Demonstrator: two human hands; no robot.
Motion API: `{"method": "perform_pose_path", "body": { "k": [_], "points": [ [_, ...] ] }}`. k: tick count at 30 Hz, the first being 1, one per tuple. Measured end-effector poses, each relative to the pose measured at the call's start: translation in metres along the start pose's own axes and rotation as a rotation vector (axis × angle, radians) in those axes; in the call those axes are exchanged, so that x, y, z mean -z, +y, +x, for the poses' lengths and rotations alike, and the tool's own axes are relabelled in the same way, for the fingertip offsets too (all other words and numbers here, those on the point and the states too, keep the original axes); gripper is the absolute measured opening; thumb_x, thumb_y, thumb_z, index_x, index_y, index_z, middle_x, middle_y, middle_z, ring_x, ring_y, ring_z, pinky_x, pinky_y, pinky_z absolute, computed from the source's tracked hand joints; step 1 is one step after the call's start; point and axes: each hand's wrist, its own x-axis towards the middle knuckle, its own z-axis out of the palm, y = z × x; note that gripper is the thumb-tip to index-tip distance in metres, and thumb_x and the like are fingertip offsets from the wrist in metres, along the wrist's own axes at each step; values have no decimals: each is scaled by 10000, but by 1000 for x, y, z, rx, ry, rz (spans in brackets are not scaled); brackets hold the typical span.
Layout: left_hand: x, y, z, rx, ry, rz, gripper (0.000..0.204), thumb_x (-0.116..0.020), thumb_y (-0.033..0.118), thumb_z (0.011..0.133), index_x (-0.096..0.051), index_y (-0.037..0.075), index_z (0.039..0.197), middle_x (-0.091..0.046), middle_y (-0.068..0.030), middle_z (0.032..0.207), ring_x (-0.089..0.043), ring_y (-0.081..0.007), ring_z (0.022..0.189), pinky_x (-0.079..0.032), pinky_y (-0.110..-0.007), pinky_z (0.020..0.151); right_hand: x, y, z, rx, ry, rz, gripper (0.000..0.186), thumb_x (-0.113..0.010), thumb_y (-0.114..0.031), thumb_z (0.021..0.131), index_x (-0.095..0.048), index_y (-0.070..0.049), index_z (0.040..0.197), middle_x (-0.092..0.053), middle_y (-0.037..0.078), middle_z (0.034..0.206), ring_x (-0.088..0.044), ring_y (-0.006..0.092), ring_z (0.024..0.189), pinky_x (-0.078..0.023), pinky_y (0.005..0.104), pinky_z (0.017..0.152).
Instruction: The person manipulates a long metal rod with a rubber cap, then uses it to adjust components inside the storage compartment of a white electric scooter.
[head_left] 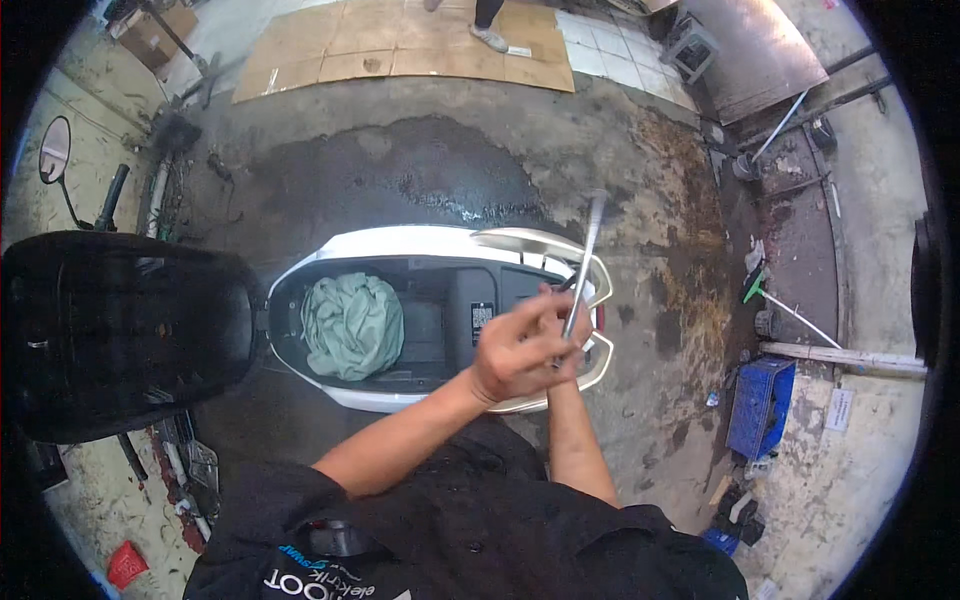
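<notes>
A long silver metal rod, perhaps a wrench, (590, 245) slants up and away from my two hands, its far end blurred. My left hand (515, 350) is closed with its fingers at the rod's near end. Behind it, my right hand (580, 328) is partly covered by the left and also closes around the rod. A small dark piece shows beside the rod, too blurred to name. Below my hands is the rear of a white scooter (400, 240) with its storage compartment (430, 330) uncovered. A crumpled pale green cloth (352, 325) lies inside, on the left.
The black scooter seat (130, 335) is tipped up at the left, near a mirror (55, 150). Light grab rails (600, 365) surround the tail. A blue crate (760, 408) and a green-headed squeegee (755, 285) lie at right. Beyond the wet floor, a person's foot (490, 38) rests on cardboard (400, 45).
</notes>
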Motion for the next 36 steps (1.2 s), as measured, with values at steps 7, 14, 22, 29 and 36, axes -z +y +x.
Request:
{"method": "perform_pose_path", "body": {
  "k": [7,14,22,29,36],
  "points": [
    [11,-11,-14,481,-33,-489,215,-615,74,914,-612,18,1121,-630,-151,1144,-510,-83,585,-508,-252,573,16,10,33,198,-263,35,231,-777,-164,784,-605,-16,826,-623,85,719,-587,157,633,-477,303,607],
    [32,-49,21,885,-223,-858,407,-402,353,1038,-561,0,1161,-652,-102,1019,-324,-39,493,-511,-286,573,48,18,54,-141,-566,220,289,-823,-147,733,-664,-37,947,-666,45,849,-616,141,772,-500,278,730],
    [31,-73,71,931,-690,-923,364,-490,400,1001,-572,50,1054,-638,-72,919,-358,-53,499,-488,-267,542,146,-111,85,187,-716,268,440,-648,-33,790,-583,1,1224,-640,125,1172,-599,216,1103,-469,372,960],
    [24,-68,80,989,-601,-933,363,-500,406,996,-581,53,1013,-624,-68,846,-356,-62,484,-490,-296,556,147,-159,70,574,-995,-310,497,-701,17,680,-670,-129,1154,-560,153,1317,-532,299,1241,-405,423,1050],
    [78,-42,86,628,-461,-119,376,-649,333,900,-610,27,1115,-659,-89,947,-604,-150,751,-525,-309,616,107,-175,31,1300,-607,-875,417,-690,-455,770,-652,-65,914,-607,177,1217,-417,307,1336,-161,595,1151]
  ]
}}
